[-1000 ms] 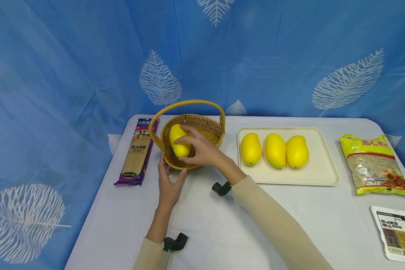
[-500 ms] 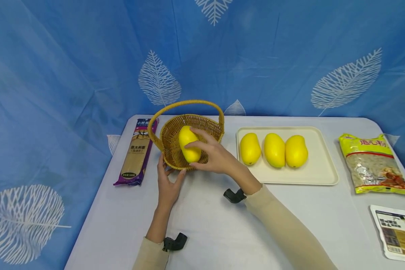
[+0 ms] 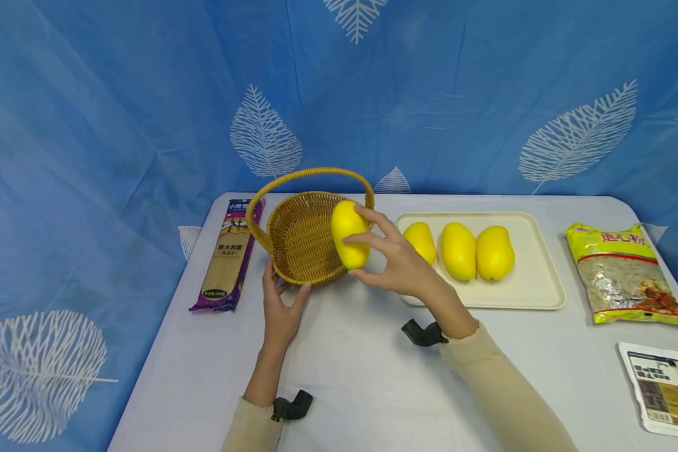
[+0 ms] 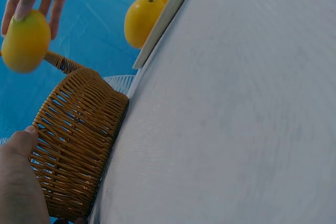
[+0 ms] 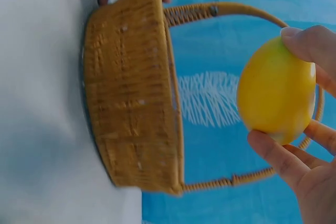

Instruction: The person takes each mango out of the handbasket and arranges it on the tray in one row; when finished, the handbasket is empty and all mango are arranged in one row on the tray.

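In the head view my right hand (image 3: pixel 398 260) pinches a yellow mango (image 3: pixel 346 233) between thumb and fingers, above the right side of the wicker basket (image 3: pixel 302 248). The right wrist view shows this mango (image 5: pixel 275 93) up off the basket's rim, thumb at one end and fingers at the other. My left hand (image 3: pixel 281 314) holds the near left side of the basket, its thumb (image 4: pixel 23 141) at the rim in the left wrist view. No mango shows in the part of the basket's inside that I see. Its arched handle (image 3: pixel 313 171) stands upright.
Right of the basket lies a cream tray (image 3: pixel 533 270) with several mangoes (image 3: pixel 459 251). A noodle packet (image 3: pixel 226 257) lies left of the basket. At the far right are a yellow-topped bag (image 3: pixel 627 276) and a white-edged package (image 3: pixel 663 389). A blue leaf-patterned cloth (image 3: pixel 429 94) hangs behind.
My right hand has lifted the mango from inside the basket and carried it rightward to above the right rim. The left hand and the basket stay where they were.
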Demonstrator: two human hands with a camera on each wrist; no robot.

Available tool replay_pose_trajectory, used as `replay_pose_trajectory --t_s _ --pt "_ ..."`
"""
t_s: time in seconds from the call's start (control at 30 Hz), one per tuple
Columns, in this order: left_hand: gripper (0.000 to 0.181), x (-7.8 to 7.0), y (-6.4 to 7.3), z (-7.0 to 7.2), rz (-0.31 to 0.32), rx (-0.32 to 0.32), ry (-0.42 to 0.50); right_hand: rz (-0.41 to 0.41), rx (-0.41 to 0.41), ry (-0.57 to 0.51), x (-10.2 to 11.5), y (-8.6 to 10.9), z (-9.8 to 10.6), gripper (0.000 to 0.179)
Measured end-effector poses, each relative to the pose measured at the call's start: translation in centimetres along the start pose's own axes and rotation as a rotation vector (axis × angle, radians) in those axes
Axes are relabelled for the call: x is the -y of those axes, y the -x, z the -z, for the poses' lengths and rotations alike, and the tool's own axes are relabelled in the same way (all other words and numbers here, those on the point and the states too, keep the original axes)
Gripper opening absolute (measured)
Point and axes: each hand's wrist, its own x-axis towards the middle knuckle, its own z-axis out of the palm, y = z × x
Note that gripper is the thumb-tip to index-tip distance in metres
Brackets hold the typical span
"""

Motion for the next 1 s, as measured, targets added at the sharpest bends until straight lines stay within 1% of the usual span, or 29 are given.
replay_pose_trajectory --t_s 0.13,0.27,0.47,0.63,0.77,1.0 --pt "0.086 0.0 0.0 0.0 0.000 0.002 0.008 -0.004 -0.022 0.047 -0.4 1.0 1.7 0.049" --pt "0.086 -0.1 0.0 -0.1 0.000 0.004 0.014 -0.022 -0.062 0.066 -1.0 2.2 3.4 0.051" --pt "0.086 -0.1 0.0 0.0 -0.007 0.004 0.012 -0.052 -0.138 0.109 -2.8 4.1 6.3 0.056" --pt "0.085 -0.2 0.0 0.0 -0.014 0.005 0.022 -0.096 -0.195 0.151 -4.3 6.0 8.9 0.060" --pt "0.085 -0.2 0.0 0.0 -0.009 0.004 0.023 -0.130 -0.211 0.184 -5.3 7.8 10.8 0.063" --pt "0.086 -0.2 0.0 0.1 0.000 0.003 0.018 -0.237 -0.242 0.236 -6.4 11.0 13.2 0.066"
